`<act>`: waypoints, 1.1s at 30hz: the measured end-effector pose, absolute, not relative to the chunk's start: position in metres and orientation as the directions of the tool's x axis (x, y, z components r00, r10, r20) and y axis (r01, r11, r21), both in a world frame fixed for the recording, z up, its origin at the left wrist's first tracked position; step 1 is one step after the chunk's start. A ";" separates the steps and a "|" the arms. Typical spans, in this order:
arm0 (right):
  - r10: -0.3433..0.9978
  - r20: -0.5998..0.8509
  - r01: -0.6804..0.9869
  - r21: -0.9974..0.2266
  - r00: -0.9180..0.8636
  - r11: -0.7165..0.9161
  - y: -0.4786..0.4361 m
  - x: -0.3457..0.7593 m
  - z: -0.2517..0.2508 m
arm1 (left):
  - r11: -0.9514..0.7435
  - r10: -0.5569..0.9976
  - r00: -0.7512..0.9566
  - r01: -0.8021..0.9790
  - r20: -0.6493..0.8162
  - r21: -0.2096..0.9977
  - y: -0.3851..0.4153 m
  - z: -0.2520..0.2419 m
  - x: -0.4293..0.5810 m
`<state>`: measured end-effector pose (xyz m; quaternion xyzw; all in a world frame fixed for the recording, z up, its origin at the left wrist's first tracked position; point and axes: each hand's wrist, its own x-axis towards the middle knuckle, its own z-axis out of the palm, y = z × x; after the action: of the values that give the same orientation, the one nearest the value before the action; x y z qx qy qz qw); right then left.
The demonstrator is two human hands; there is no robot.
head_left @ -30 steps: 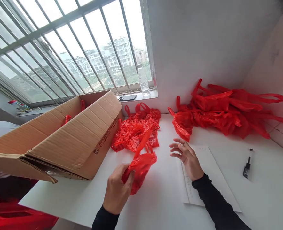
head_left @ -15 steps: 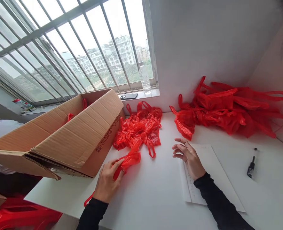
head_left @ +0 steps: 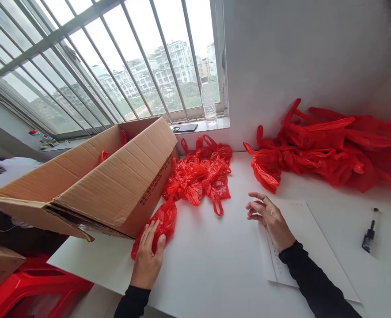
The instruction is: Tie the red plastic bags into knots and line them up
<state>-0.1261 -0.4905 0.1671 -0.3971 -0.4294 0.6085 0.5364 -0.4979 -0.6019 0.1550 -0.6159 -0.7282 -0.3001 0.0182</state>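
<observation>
Head view, looking down on a white desk (head_left: 215,265) below a barred window (head_left: 115,66). Left hand (head_left: 148,258) lying flat on a crumpled red plastic bag (head_left: 158,221), fingers (head_left: 149,234) straight and close together, pressing rather than gripping; bag resting on the desk right against the front corner of a tilted cardboard box (head_left: 109,185), probably being pinned there to keep the light film from springing open or sliding. Right hand (head_left: 270,218) hovering just above the near corner of a paper sheet (head_left: 308,238), fingers loosely curled and slightly apart, holding nothing, apparently waiting free. Heap of knotted red bags (head_left: 202,176) sitting just beyond the pressed bag, between box and wall; a larger heap of flatter red bags (head_left: 328,145) lying well apart at the right against the wall, the separation suggesting two sorted groups. Further red bag handles showing inside the box. Black pen (head_left: 368,236) lying alone on the desk to the right of the sheet. Clear water bottle (head_left: 209,104) and dark phone (head_left: 185,128) resting on the window sill, out of the working area. Box flap carrying a line of small printed characters with a number beginning 0731; remainder too small for reading. Faint lines of writing on the sheet, illegible.
</observation>
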 end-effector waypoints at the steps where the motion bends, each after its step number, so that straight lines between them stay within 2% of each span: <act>1: 0.995 -0.022 -0.309 -0.950 -0.094 -0.050 -0.491 -0.126 0.166 | 0.028 0.876 -0.222 0.911 0.429 0.412 -0.602 0.160 -0.494; 4: 1.000 -0.014 -0.321 -0.947 -0.009 -0.016 -0.489 -0.126 0.162 | -0.042 0.895 -0.109 0.945 0.433 0.325 -0.601 0.164 -0.488; 7: 0.992 -0.022 -0.390 -0.920 0.124 0.028 -0.485 -0.123 0.162 | 0.034 0.941 -0.110 0.972 0.321 0.234 -0.595 0.154 -0.490; 9: 0.980 -0.053 -0.473 -0.880 0.189 0.043 -0.481 -0.120 0.163 | 0.086 0.943 -0.146 0.975 0.298 0.207 -0.587 0.147 -0.490; 12: 0.974 -0.110 -0.594 -0.804 0.199 0.031 -0.474 -0.114 0.166 | 0.064 0.887 -0.174 0.964 0.428 0.260 -0.571 0.153 -0.476; 14: 0.976 -0.127 -0.650 -0.759 0.179 0.021 -0.469 -0.111 0.167 | -0.015 0.820 -0.188 0.937 0.540 0.350 -0.564 0.167 -0.455; 16: 0.978 -0.136 -0.698 -0.716 0.160 0.015 -0.464 -0.107 0.166 | -0.131 0.786 -0.201 0.870 0.584 0.475 -0.560 0.183 -0.427; 19: 0.979 -0.161 -0.763 -0.647 0.127 -0.008 -0.459 -0.102 0.164 | -0.259 0.835 -0.194 0.686 0.515 0.679 -0.554 0.197 -0.381; 21: 0.978 -0.181 -0.787 -0.617 0.101 -0.033 -0.456 -0.099 0.162 | -0.267 0.899 -0.171 0.516 0.404 0.814 -0.546 0.199 -0.351; 23: 0.979 -0.185 -0.787 -0.615 0.086 -0.047 -0.455 -0.097 0.161 | -0.203 0.956 -0.148 0.297 0.255 0.933 -0.533 0.197 -0.326; 25: 0.981 -0.169 -0.768 -0.640 0.095 -0.036 -0.455 -0.097 0.160 | -0.080 0.991 -0.106 0.033 0.083 0.996 -0.517 0.193 -0.306; 27: 0.983 -0.140 -0.736 -0.676 0.117 -0.009 -0.455 -0.099 0.162 | 0.082 0.995 -0.029 -0.260 -0.093 0.962 -0.501 0.189 -0.292; 29: 0.987 -0.100 -0.710 -0.704 0.127 0.020 -0.457 -0.101 0.165 | 0.248 0.967 0.081 -0.498 -0.241 0.831 -0.487 0.184 -0.283; 31: 0.993 -0.049 -0.710 -0.703 0.107 0.042 -0.460 -0.103 0.171 | 0.372 0.925 0.185 -0.625 -0.332 0.686 -0.475 0.180 -0.279; 33: 0.999 0.007 -0.732 -0.681 0.046 0.039 -0.464 -0.104 0.179 | 0.433 0.896 0.261 -0.686 -0.358 0.585 -0.467 0.177 -0.277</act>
<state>-0.1040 -0.4645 0.1787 -0.2624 -0.2548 0.6418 0.6741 -0.2771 -0.4667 0.1773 -0.1580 -0.3332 -0.5082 -0.7783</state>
